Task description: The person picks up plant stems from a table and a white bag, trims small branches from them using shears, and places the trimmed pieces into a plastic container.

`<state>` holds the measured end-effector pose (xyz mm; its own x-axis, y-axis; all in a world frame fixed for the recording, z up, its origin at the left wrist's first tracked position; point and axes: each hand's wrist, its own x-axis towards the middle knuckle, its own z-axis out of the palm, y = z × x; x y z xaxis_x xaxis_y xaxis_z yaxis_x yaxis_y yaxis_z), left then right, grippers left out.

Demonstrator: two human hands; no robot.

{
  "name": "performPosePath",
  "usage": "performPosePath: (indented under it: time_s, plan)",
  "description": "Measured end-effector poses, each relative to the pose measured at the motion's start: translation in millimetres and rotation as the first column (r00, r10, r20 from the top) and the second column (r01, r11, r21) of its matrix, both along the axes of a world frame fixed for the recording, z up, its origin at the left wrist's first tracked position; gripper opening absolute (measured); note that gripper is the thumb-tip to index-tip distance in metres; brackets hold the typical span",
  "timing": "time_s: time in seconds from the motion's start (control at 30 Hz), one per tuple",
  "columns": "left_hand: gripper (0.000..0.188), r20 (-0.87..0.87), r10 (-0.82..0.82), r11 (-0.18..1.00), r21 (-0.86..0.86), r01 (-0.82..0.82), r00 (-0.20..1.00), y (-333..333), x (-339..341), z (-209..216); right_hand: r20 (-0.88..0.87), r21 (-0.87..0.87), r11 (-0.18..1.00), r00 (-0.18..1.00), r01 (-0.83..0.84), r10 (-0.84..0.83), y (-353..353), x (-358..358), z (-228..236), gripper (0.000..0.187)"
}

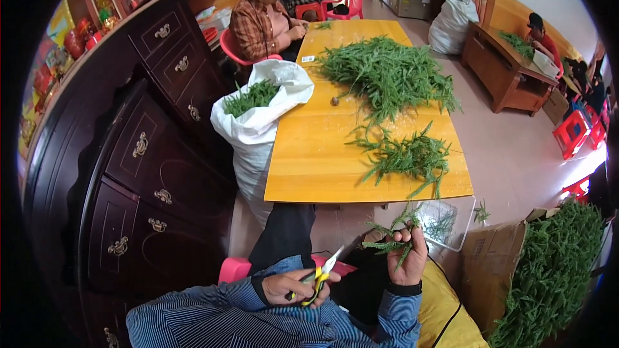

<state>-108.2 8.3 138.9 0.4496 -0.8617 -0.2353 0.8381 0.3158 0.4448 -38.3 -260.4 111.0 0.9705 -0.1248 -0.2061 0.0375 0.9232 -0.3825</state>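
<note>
The left hand [284, 287] is gripping yellow-handled scissors [318, 275] pointing far and right, while the right hand [411, 261] is pinching a leafy green sprig [387, 245] apart to their right, near the bench [309, 174].

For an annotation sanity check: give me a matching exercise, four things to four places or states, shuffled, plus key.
1. yellow-and-black scissors with metal blades
2. small feathery green sprig
3. large leafy green heap
4. brown cardboard box

A. on the yellow wooden table
B. in the right hand
C. packed with greenery
D. in the left hand

Pairs: 1-D, 2-B, 3-A, 4-C
</note>
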Motion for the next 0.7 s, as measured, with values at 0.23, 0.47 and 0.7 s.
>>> performPosePath:
  time_s: [0.23, 0.47, 0.7]
  plan:
    - [0.051, 0.302, -0.199, 0.900, 0.434, 0.052, 0.932, 5, 8, -6, 0.019, -0.026, 0.997, 0.997, 0.074, -0.074, 8, -3, 17, 0.014]
    - [0.034, 0.681, -0.313, 0.768, 0.591, -0.245, 0.662, -16, 55, 32, 0.015, -0.202, 0.978, 0.999, 0.045, -0.043, 12, 6, 33, 0.008]
    - [0.039, 0.716, -0.431, 0.741, 0.629, -0.238, 0.550, -20, 78, 41, -0.025, -0.296, 0.955, 0.999, 0.016, -0.024, 13, 1, 33, 0.010]
